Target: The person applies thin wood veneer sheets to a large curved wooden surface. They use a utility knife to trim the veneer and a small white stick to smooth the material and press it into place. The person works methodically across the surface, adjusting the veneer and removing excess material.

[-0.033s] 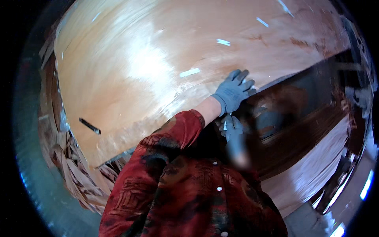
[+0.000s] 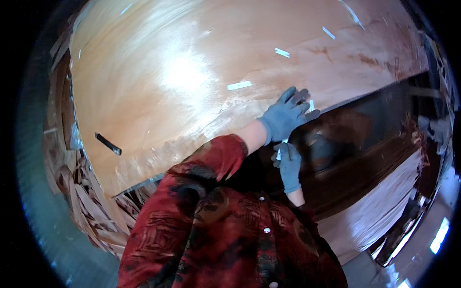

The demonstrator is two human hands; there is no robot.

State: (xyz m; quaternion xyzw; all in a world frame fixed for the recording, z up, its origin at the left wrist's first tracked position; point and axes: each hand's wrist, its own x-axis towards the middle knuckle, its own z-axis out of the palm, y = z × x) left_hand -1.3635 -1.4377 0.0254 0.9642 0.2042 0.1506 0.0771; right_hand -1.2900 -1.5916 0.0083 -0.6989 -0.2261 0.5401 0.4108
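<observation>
A large, thin, light-brown wood veneer sheet point(image 2: 144, 105) lies in front of me. My left hand point(image 2: 284, 117), in a grey glove, rests at the sheet's near edge with its fingers stretched and spread. Just beyond its fingertips a small white strip point(image 2: 311, 105) sits on the sheet. Lower and nearer to my body, my gloved right hand point(image 2: 290, 165) has its fingers closed on a small white strip point(image 2: 279, 154), whose ends peek out beside the glove. More white strips point(image 2: 239, 85) are scattered across the sheet toward the far right.
A narrow black object point(image 2: 108, 144) lies on the sheet's left part. Torn veneer scraps point(image 2: 91, 216) are heaped at the left. Right of my hands there is a dark recess beside the sheet, with another pale veneer stack point(image 2: 374, 206) nearer to me.
My view has shifted slightly. The right hand, blurred before, now shows sharply a little lower. The white strip by my left fingertips shows more fully.
</observation>
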